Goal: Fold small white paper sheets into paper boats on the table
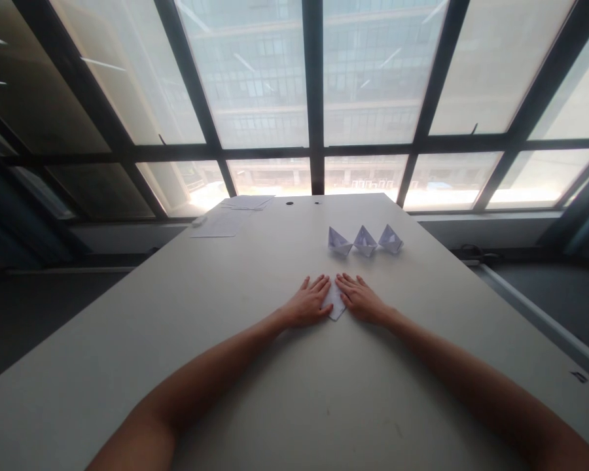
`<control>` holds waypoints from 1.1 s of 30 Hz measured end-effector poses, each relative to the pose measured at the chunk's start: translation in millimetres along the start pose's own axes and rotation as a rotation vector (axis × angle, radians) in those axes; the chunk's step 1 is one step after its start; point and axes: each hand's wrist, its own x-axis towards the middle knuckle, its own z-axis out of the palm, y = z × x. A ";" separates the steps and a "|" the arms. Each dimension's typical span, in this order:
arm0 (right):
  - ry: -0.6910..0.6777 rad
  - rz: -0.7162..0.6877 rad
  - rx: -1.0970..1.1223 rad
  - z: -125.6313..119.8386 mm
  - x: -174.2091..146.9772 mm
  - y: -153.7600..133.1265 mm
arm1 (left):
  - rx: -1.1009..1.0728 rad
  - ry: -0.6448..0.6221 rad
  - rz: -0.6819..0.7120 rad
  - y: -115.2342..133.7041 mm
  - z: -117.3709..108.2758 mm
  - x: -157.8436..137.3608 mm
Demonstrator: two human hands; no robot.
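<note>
A small folded piece of white paper (pixel 334 302) lies flat on the white table (pixel 255 275), its lower end coming to a point toward me. My left hand (pixel 311 301) rests on its left side with the fingers stretched out flat. On its right side lies my right hand (pixel 358 297), fingers also extended and flat. Both hands cover much of the paper, so its full outline is hidden. Just beyond my right hand stand three folded paper boats, the left boat (pixel 339 242), the middle boat (pixel 365 242) and the right boat (pixel 391 241), in a row.
Loose white paper sheets (pixel 218 224) lie at the table's far left, with a small whitish item (pixel 199 222) beside them. Two dark round holes (pixel 289 203) show near the far edge. Large dark-framed windows (pixel 314 98) rise behind the table.
</note>
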 end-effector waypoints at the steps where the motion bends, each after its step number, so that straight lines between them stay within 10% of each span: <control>1: -0.001 -0.011 0.004 0.5 -0.5 -1.1 | 0.000 0.003 -0.008 0.6 0.9 0.6; 11: -0.014 -0.080 -0.010 4.1 -10.3 -20.2 | -0.022 -0.004 -0.015 2.0 0.0 -0.4; 23: 0.012 0.147 0.000 3.4 -2.1 -2.0 | -0.058 -0.055 -0.041 -4.3 -2.5 1.7; 33: -0.007 -0.056 0.014 -4.2 -11.1 -6.0 | -0.061 0.006 -0.069 -3.9 5.6 1.9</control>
